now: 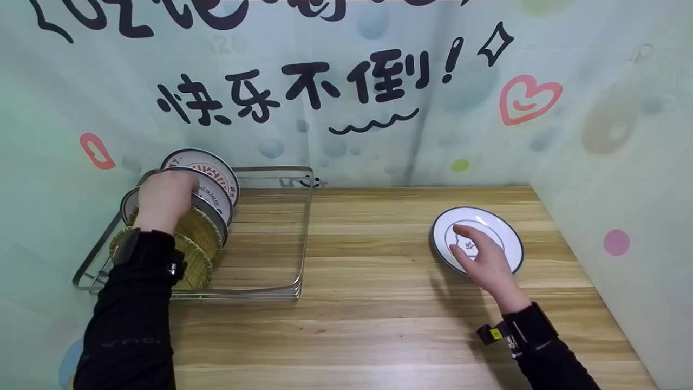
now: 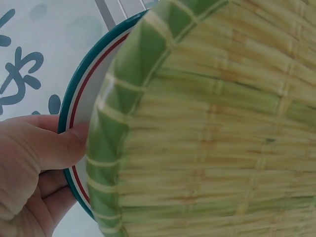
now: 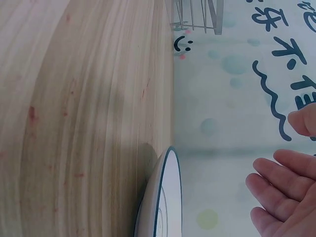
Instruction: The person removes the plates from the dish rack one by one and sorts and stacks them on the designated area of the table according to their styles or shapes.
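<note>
At the left, my left hand [image 1: 165, 199] reaches into a wire rack [image 1: 238, 294]. In the left wrist view its thumb and fingers pinch the edge of a white plate [image 2: 81, 104] with a teal rim and red line. A woven bamboo tray [image 2: 212, 143] stands in front, hiding most of that plate. Several plates [image 1: 216, 192] and woven trays [image 1: 195, 257] stand on edge in the rack. To the right, my right hand [image 1: 487, 262] hovers above a white, dark-rimmed plate [image 1: 490, 219], thumb and fingers apart, holding nothing.
The wood-grain table [image 1: 357, 271] lies between the rack and the right-hand plate. A printed cloth [image 1: 346, 146] with dark lettering hangs along the back, and similar cloth walls [image 1: 622, 189] flank the table. The rack's low rail borders its right and front sides.
</note>
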Demonstrator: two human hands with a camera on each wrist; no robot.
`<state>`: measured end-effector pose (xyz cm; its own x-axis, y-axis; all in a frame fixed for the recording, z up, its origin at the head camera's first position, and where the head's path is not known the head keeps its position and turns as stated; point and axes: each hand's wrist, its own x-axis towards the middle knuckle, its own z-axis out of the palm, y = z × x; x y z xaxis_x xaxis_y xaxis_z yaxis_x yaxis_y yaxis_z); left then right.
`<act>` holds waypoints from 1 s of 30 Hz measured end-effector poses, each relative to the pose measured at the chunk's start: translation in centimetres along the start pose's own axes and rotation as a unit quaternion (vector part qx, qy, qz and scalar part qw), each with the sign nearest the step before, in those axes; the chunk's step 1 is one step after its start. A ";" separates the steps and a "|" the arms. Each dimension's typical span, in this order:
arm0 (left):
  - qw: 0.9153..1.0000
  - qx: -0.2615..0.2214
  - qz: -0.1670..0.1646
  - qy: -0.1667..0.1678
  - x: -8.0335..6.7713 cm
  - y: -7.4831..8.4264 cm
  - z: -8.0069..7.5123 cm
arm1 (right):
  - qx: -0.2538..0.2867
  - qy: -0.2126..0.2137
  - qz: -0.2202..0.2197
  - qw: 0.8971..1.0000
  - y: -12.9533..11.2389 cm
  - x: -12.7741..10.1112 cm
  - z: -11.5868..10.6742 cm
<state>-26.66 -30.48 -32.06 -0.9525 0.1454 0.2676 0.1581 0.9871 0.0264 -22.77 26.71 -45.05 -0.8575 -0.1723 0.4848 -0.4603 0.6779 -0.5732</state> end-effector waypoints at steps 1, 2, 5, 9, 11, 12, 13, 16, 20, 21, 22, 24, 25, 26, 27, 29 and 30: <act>1.000 0.002 0.003 0.002 0.0 0.1 0.0 | 0.000 0.000 0.001 1.000 0.0 0.0 0.0; 1.000 0.005 0.006 0.002 0.0 0.1 0.0 | 0.001 0.000 0.002 1.000 -0.1 0.0 0.0; 1.000 0.007 0.008 0.003 -0.1 0.2 -0.1 | 0.004 -0.001 0.006 1.000 -0.1 -0.1 0.1; 1.000 0.009 0.012 0.011 -0.2 0.2 -0.1 | 0.003 -0.007 0.012 1.000 -0.1 -0.2 0.2; 1.000 0.011 0.014 0.013 -0.3 0.1 -0.1 | 0.003 -0.011 0.013 1.000 -0.2 -0.2 0.2; 1.000 0.012 0.015 0.014 -0.3 0.0 -0.1 | 0.002 -0.013 0.014 1.000 -0.2 -0.2 0.2; 1.000 0.013 0.014 0.013 -0.4 0.0 -0.2 | 0.003 -0.015 0.015 1.000 -0.2 -0.2 0.2; 1.000 0.016 0.011 0.010 -0.5 0.0 -0.3 | 0.001 -0.022 0.018 1.000 -0.2 -0.2 0.2; 1.000 0.019 0.013 0.015 -0.7 0.3 -0.6 | -0.002 -0.025 0.018 1.000 -0.2 -0.2 0.3; 0.999 0.021 0.016 0.020 -0.7 0.3 -0.6 | -0.003 -0.024 0.017 1.000 -0.2 -0.2 0.4; 0.999 0.021 0.021 0.030 -0.7 0.4 -0.7 | -0.002 -0.023 0.016 1.000 -0.2 -0.2 0.4; 0.998 0.023 0.033 0.055 -0.8 0.6 -0.8 | 0.000 -0.022 0.014 1.000 -0.2 -0.2 0.4; 0.997 0.025 0.040 0.067 -0.9 0.7 -0.8 | 0.000 -0.022 0.013 1.000 -0.3 -0.2 0.5; 0.996 0.026 0.045 0.078 -0.9 0.7 -0.8 | 0.000 -0.023 0.012 1.000 -0.3 -0.2 0.5; 0.995 0.026 0.048 0.085 -0.9 0.8 -0.9 | 0.000 -0.023 0.012 1.000 -0.3 -0.2 0.5; 0.995 0.026 0.051 0.088 -0.9 0.9 -1.1 | 0.001 -0.025 0.013 1.000 -0.3 -0.2 0.5; 0.995 0.026 0.051 0.085 -0.9 1.0 -1.1 | 0.002 -0.026 0.014 1.000 -0.3 -0.2 0.5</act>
<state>-25.40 -29.74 -31.17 -0.8740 0.2361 0.4248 0.2343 0.9705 -0.0574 -22.59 26.20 -45.36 -0.8804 -0.1906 0.4343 -0.4374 0.6805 -0.5879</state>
